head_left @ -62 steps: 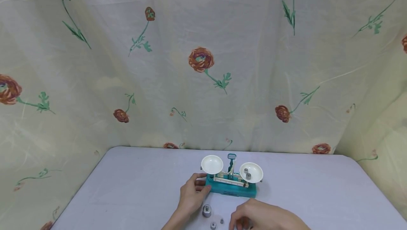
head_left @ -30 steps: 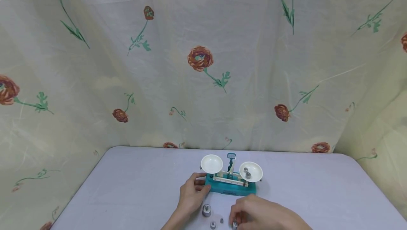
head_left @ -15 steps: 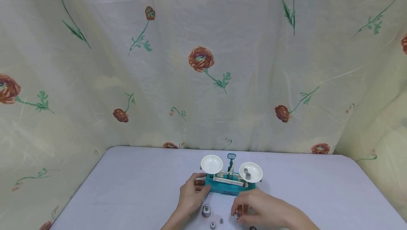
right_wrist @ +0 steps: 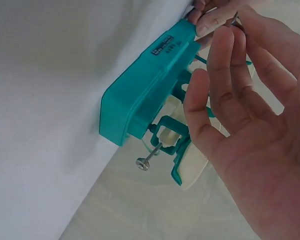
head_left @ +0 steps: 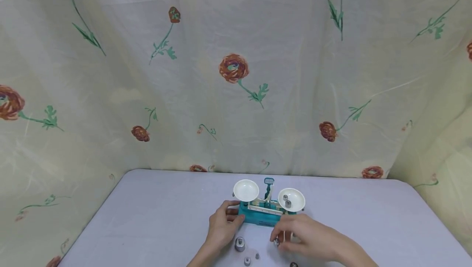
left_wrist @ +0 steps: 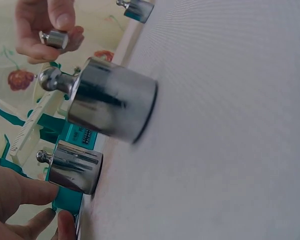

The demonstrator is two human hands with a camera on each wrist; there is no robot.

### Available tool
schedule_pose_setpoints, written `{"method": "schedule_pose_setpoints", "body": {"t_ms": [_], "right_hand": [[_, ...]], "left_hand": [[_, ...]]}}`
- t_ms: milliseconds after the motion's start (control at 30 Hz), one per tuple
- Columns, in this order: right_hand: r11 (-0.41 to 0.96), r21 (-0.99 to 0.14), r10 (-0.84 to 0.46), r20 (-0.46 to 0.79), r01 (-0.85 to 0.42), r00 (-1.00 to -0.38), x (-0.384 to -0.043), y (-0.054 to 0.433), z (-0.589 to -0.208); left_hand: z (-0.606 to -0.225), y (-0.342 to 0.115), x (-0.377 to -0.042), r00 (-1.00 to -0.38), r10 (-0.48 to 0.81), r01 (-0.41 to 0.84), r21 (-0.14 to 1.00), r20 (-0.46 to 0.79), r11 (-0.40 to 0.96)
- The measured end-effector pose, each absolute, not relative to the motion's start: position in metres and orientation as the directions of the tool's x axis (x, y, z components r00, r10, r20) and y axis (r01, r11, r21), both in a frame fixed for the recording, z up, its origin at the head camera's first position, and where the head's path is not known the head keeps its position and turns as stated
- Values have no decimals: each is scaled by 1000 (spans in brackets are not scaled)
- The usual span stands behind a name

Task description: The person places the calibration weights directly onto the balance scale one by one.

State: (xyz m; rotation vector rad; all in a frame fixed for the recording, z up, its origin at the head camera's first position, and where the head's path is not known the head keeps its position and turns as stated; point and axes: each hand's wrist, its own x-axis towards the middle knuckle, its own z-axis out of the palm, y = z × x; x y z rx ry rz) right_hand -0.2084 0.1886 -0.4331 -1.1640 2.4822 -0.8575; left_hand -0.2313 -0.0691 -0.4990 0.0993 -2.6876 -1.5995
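Observation:
A teal balance scale [head_left: 259, 217] with two white pans stands on the table. My left hand [head_left: 222, 225] holds the left end of its base, thumb at the front and fingers along the side. Between thumb and fingertips, my right hand [head_left: 307, 236] pinches a small metal weight [head_left: 277, 241], raised off the table in front of the scale; the left wrist view shows this weight [left_wrist: 56, 38] more plainly. Two metal weights [head_left: 288, 204] lie in the right pan [head_left: 298, 195], while the left pan [head_left: 246, 190] is bare.
In front of the scale stand a large knobbed weight [head_left: 240, 244], a smaller one [head_left: 247, 261] and a tiny one [head_left: 257, 256]. Another small object [head_left: 293, 264] shows at the bottom edge. A flowered curtain [head_left: 280, 94] hangs behind the table [head_left: 166, 217].
My right hand has lifted the small weight off the table and moved up toward the scale. The object at the bottom edge has come into view. My left hand stays on the base.

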Motion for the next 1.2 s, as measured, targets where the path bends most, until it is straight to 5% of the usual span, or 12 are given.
{"method": "schedule_pose_setpoints", "body": {"t_ms": [600,1200], "right_hand": [[525,-612,-729,34,-591,-683,-208,198,-419],[506,-523,-712,196,-686,-675,-210,206,-417]], "left_hand": [[-498,-70,-230,-998,-50,-52,874,-32,484],[-498,-70,-233,-998,-53,-64,873,-44,483]]}}
